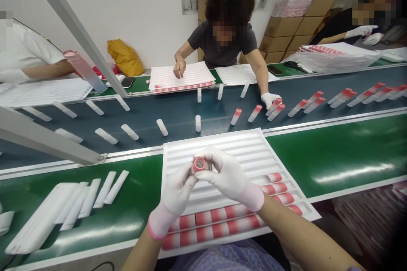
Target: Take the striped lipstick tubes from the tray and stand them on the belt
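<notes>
Above the white ribbed tray [210,143], both my gloved hands hold a small hollow tube [199,171], its open end with a red rim facing me. My left hand [174,192] grips the tube from the left, with thumb and fingertips closed. On the right side, the fingers and thumb of my right hand [227,173] are wrapped round it. Red-and-white tubes [219,229] lie end to end in the tray's near grooves, partly covered by my forearms. The far grooves show bare white.
A dark conveyor belt [178,108] carries upright white pieces [198,123] and red-topped tubes [255,113]. Across it, a co-worker's gloved hand [270,100] touches tubes. White tubes [90,197] and a white device [41,218] lie on the green bench at left. A grey metal post [76,29] rises there.
</notes>
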`<state>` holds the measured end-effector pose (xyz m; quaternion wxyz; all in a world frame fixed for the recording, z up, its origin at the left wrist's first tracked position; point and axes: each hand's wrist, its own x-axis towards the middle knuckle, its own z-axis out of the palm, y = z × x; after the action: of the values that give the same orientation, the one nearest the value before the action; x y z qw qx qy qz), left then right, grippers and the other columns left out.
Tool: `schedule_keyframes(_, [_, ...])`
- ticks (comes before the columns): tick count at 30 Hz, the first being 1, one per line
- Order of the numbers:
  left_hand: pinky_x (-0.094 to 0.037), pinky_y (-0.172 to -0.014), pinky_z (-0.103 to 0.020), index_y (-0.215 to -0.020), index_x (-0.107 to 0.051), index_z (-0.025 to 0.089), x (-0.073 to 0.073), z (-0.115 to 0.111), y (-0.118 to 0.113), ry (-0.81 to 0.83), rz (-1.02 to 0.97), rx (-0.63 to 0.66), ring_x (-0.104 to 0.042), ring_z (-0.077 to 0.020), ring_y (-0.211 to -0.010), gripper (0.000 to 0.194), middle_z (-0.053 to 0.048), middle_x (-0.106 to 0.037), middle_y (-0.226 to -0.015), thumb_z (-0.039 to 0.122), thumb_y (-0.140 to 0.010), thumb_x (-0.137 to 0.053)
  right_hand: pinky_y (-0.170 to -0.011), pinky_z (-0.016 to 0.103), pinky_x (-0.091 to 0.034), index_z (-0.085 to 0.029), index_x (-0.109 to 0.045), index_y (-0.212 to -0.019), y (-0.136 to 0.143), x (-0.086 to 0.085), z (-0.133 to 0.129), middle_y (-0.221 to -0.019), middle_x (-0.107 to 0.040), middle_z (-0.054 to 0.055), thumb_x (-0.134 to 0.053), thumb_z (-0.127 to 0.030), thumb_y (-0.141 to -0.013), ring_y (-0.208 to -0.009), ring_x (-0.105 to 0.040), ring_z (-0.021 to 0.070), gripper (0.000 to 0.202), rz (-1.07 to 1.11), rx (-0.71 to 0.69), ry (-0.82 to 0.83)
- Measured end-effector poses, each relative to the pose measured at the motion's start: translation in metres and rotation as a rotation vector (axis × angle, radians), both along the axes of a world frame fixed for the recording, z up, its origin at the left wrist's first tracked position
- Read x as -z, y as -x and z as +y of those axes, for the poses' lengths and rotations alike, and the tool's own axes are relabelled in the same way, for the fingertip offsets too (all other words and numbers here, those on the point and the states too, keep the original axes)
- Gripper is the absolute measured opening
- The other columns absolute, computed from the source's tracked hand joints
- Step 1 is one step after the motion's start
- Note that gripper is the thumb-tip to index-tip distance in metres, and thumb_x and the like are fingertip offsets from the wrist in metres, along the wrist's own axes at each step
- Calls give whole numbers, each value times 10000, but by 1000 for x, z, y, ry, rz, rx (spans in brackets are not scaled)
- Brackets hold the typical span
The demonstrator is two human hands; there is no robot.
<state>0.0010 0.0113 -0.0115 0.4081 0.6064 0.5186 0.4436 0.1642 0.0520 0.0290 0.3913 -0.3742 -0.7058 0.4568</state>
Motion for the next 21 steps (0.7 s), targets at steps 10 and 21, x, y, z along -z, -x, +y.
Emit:
schedule_keyframes(10, [-399, -1119, -452, -1433, -443, 227, 9, 54, -8, 153, -9, -169, -469, -311, -1375, 741, -137, -477, -1505, 297, -767, -762, -787, 318, -538, -208, -621, -1029, -9, 17, 61, -885, -691, 17, -645, -247, -839, -781, -673, 169, 196, 105, 255, -45])
schedule_keyframes(21, [-468, -960, -406, -1007, -650, 138, 31, 190, -43, 84, 85, -292, -652, -273, -1017, 160, -137, -704, -1036, 182, -855, -621, -949, 426, -492, -72, -640, -1156, -35, 55, 172, -1071, -677, 154, -765, -236, -700, -924, -645, 250, 501, -191, 588, -42])
